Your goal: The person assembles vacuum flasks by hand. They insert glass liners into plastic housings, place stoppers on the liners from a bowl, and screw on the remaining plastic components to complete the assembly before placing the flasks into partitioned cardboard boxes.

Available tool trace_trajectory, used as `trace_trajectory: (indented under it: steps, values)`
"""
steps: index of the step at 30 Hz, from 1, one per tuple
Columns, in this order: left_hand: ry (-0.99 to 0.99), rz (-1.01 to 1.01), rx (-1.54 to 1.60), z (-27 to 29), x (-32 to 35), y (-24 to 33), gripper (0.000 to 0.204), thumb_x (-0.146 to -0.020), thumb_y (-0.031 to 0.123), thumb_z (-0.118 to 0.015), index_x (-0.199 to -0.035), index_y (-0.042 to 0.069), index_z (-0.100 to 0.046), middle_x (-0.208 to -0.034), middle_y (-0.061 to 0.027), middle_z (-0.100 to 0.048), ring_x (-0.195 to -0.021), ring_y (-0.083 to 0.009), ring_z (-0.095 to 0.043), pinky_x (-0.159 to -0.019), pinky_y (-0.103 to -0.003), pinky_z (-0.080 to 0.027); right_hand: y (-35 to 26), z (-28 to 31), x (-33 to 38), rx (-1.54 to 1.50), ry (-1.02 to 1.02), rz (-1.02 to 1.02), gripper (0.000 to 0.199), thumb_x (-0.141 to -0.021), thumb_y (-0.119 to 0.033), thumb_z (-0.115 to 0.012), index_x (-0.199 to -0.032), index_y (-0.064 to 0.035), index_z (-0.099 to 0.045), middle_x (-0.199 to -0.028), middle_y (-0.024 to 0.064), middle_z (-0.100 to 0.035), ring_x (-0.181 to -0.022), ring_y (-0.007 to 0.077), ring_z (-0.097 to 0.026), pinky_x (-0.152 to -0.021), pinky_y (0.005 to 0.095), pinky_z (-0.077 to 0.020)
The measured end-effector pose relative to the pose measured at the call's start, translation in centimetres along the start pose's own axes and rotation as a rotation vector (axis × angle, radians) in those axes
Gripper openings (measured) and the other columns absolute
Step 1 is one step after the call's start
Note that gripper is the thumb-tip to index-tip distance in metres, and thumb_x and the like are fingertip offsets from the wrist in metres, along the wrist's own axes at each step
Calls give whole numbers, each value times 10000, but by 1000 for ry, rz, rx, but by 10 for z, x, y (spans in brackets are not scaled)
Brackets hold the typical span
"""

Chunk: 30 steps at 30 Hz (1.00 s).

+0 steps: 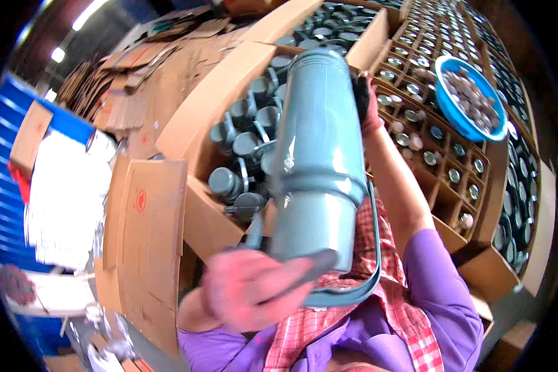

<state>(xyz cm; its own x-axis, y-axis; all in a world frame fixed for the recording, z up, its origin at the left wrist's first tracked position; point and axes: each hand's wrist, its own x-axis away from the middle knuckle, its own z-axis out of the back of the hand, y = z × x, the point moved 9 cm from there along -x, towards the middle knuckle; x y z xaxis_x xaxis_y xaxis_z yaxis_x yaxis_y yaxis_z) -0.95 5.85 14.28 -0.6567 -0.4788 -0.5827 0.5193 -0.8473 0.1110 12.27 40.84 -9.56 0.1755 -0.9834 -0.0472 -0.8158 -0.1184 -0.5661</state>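
Head view. Our left hand (251, 294), blurred, has its fingers curled shut around the near, lower end of a grey-blue flask body (316, 155), beside its thin bail handle (359, 291). Our right hand (367, 102) clamps the far upper end; only its finger edge shows behind the shell. The flask body lies lengthwise between both hands, above an open cardboard carton (211, 105) of similar grey parts. A blue basin (471, 96) rests on divided cartons (440, 155) to the right.
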Motion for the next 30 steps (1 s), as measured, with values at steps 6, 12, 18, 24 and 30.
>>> trace_trajectory:
  steps: [6,12,18,24,30]
  values:
    - [-387,213,747,-170,44,-5,392,-640,102,-675,-1025,65,-607,-900,-125,-644,-592,-254,-606,-550,-327,-493,-85,-36,67,878,-260,28,464,-817,-467,-613,-968,-29,-620,-864,66,-618,-792,187,-590,-767,297,-468]
    - [-327,572,1118,-191,38,-74,341,-768,205,-646,-1043,8,-608,-886,-122,-647,-790,-180,-625,-698,-302,-497,-70,-113,136,2234,-525,119,576,-792,-581,-511,-793,-23,-655,-735,223,-585,-776,384,-582,-691,420,-464]
    - [516,738,1422,-196,38,-230,588,-947,464,-315,-1319,17,-403,-1290,-135,-490,-1153,-249,-497,-996,-389,-368,-64,-109,142,1188,-551,175,475,-824,-459,-570,-901,-1,-672,-795,170,-652,-803,252,-624,-727,334,-473]
    - [732,549,1914,-197,16,-222,712,-894,563,-348,-1378,45,-288,-1414,-146,-306,-1282,-270,-317,-1063,-414,-226,-50,-71,127,784,-660,147,618,-849,-522,-493,-1157,9,-565,-1061,135,-620,-966,195,-578,-875,325,-431]
    - [725,659,1747,-159,31,-233,661,-874,542,-410,-1324,60,-359,-1335,-169,-384,-1224,-317,-373,-1023,-460,-267,-75,-57,128,742,-386,266,667,-844,-574,-474,-1243,-41,-512,-1144,112,-591,-1070,210,-539,-933,357,-404]
